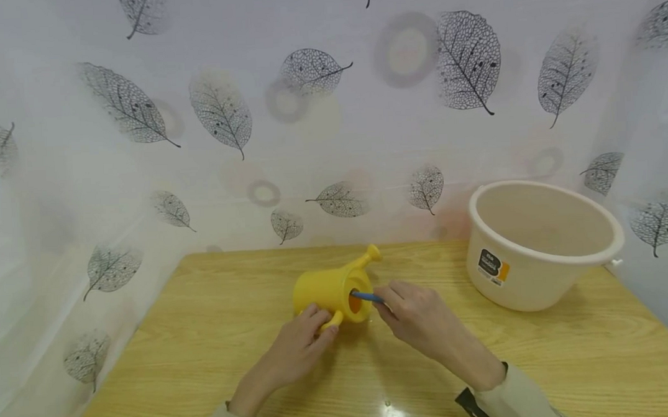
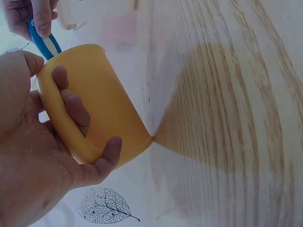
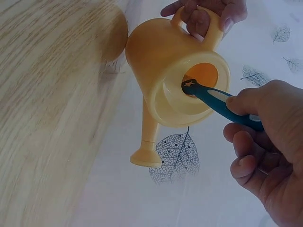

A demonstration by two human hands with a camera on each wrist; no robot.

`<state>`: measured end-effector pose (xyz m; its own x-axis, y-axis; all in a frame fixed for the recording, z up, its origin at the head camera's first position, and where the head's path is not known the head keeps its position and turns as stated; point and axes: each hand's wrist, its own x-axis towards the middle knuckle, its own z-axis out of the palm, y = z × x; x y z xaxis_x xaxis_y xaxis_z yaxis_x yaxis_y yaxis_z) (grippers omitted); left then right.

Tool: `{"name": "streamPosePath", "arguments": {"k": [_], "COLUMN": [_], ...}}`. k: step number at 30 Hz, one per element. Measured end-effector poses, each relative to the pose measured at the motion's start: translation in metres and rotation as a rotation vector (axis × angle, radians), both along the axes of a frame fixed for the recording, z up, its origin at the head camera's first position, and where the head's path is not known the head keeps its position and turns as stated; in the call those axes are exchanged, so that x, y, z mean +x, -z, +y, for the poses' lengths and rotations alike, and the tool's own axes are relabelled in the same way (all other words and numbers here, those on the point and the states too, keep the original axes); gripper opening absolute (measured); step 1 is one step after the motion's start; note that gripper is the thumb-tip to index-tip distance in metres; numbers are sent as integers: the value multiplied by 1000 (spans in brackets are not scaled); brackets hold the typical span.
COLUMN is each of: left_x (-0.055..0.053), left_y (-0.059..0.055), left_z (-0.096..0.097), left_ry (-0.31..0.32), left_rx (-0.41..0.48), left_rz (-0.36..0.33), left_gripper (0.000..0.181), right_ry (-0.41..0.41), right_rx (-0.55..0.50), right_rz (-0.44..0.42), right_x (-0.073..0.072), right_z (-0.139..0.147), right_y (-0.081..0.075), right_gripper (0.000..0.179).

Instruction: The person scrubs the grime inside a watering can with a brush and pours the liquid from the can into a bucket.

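A yellow watering can (image 1: 322, 290) is held tipped on its side over the table, its opening turned to the right and its spout pointing away from me. Fingers of my left hand (image 1: 303, 346) are hooked through the can's handle (image 2: 61, 116); the bottom edge touches the tabletop in the left wrist view. My right hand (image 1: 419, 317) pinches a blue handle with a white inlay (image 3: 220, 101) between thumb and fingers. That handle's far end reaches into the can's opening (image 3: 208, 73), where the tip is hidden, so I cannot tell what tool it is.
A large cream plastic tub (image 1: 538, 280) with a label stands at the table's back right. Behind the wooden table (image 1: 205, 338) hangs a pale curtain (image 1: 331, 140) printed with leaves. A bright reflection lies on the near part of the tabletop.
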<state>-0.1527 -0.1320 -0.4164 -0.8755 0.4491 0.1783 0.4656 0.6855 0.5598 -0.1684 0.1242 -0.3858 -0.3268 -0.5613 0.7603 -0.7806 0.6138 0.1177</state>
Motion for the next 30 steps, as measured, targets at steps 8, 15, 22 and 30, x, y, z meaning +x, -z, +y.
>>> {"name": "streamPosePath", "arguments": {"k": [8,15,22,30], "left_x": [0,1,1,-1], "left_y": [-1,0,-1,1], "left_z": [0,0,0,1], "left_ry": [7,13,4,15], "left_rx": [2,-2,-2,7], "left_rz": [4,14,2,19], "left_gripper": [21,20,21,21], "right_ry": [-9,-14,-14,-5], "right_rx": [-7,-26,-35,-26], "right_rz": [41,57,61,38], "right_x": [4,4,1,-2], "right_z": [2,2,0,-1], "right_y": [-2,1,2,2], "right_gripper": [23,32,31,7]}}
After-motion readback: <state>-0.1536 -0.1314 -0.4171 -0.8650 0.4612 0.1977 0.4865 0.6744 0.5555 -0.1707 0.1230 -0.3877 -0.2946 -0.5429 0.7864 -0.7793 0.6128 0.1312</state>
